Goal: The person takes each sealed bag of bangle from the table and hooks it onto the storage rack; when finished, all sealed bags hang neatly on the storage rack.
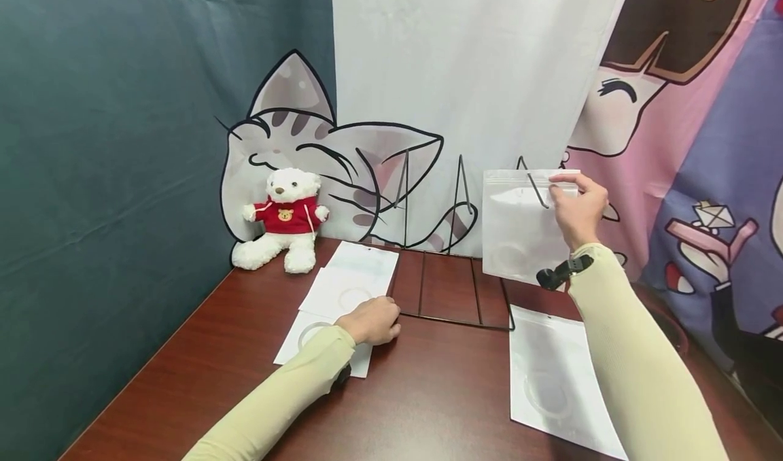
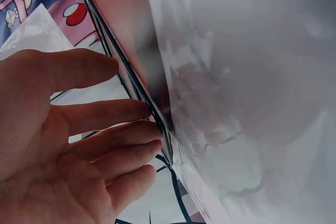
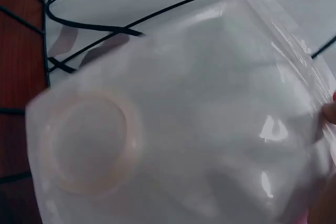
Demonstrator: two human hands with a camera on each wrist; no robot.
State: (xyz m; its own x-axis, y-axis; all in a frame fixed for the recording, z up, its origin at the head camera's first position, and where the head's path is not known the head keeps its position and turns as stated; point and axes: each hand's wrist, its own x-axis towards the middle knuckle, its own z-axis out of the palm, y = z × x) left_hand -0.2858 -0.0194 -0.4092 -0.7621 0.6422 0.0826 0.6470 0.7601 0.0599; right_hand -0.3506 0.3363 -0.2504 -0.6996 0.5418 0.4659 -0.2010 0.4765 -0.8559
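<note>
My right hand (image 1: 577, 209) pinches the top right corner of a translucent zip bag (image 1: 516, 236), upright at the right hook of a black wire rack (image 1: 453, 321); whether the hook passes through it I cannot tell. In the right wrist view a pale ring (image 3: 128, 140) shows in the low part of the bag (image 3: 210, 103). My left hand (image 1: 370, 321) is over the right edge of overlapping white bags (image 1: 361, 264) on the table; in the left wrist view its fingers (image 2: 126, 129) are relaxed and spread, beside a bag (image 2: 241, 77).
Another white bag with a ring (image 1: 550, 379) lies at the right of the brown table (image 1: 422, 393). A white teddy bear in a red top (image 1: 287, 216) sits at the back left. Two more hooks (image 1: 463, 185) rise from the rack. Printed curtains (image 1: 477, 60) hang behind.
</note>
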